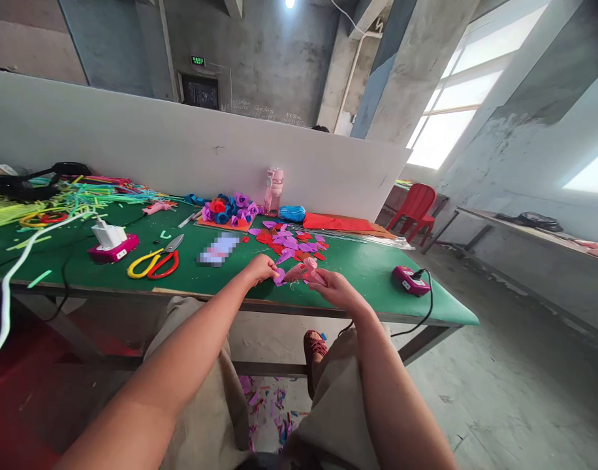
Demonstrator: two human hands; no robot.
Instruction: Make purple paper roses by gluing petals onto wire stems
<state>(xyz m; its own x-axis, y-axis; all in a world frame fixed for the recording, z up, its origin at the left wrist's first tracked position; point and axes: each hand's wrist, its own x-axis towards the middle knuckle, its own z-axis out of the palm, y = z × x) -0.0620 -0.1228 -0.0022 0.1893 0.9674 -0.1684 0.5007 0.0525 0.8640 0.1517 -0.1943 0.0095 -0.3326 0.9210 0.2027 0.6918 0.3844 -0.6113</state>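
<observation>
My left hand (260, 268) is closed in a pinch on a purple paper petal (279, 277) at the front edge of the green table (358, 267). My right hand (334, 287) is wrapped round a pink glue gun (303, 271), whose nozzle points left toward the petal. Just beyond my hands lies a loose pile of purple and red petals (292, 241). Finished paper flowers (230, 210) in purple, red and blue sit further back.
Yellow and red scissors (155, 261) and a pink power strip with a white plug (111, 243) lie left. Another pink power strip (409, 279) with a black cord sits right. A pink bottle (273, 189), coloured straws (83, 196), a white partition (181, 143) and a red chair (416, 210) stand behind.
</observation>
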